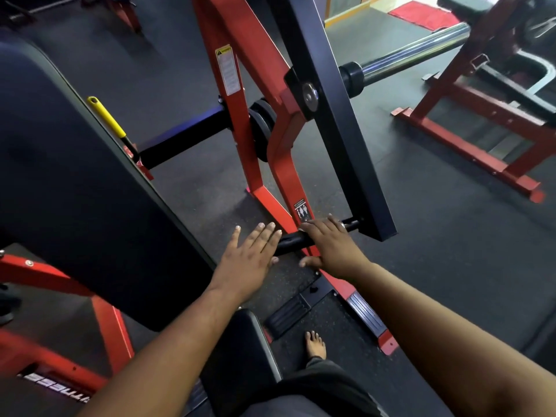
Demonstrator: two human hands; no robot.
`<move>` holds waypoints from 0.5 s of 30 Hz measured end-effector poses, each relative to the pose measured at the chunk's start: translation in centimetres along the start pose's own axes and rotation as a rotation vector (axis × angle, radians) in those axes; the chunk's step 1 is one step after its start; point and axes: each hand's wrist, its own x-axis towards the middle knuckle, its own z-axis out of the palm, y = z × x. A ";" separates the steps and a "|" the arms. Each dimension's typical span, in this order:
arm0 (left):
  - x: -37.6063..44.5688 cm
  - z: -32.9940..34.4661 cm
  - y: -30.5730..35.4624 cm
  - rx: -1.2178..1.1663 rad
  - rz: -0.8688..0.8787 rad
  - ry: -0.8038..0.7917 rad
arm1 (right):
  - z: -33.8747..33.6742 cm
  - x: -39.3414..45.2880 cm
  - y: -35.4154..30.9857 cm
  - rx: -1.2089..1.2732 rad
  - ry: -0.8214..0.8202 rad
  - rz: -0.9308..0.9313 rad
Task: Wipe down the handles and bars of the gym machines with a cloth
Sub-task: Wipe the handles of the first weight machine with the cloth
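A short black handle (293,240) sticks out from the lower end of a black lever arm (340,130) on a red machine frame (240,94). My right hand (334,251) lies over the handle with its fingers stretched across it and the thumb spread below. Just left of it, my left hand (249,257) is flat with straight fingers, its fingertips at the handle's free end. No cloth shows in either hand or anywhere in view.
A large black back pad (75,191) fills the left, with a yellow-gripped lever (106,117) beside it. A chrome weight sleeve (415,52) juts right from the arm. A black seat pad (240,341) and my bare foot (316,344) are below. Another red bench frame (469,139) stands at right.
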 end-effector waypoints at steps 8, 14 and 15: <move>-0.6 -0.3 0.2 -0.086 -0.052 -0.027 | 0.1 0.9 -1.5 0.013 -0.011 0.105; -0.6 -0.2 0.4 -0.091 -0.053 -0.054 | -0.7 -0.4 -0.5 -0.071 -0.063 0.048; -0.5 -0.3 0.4 -0.094 -0.055 -0.062 | -1.2 -0.8 0.4 -0.117 -0.087 0.078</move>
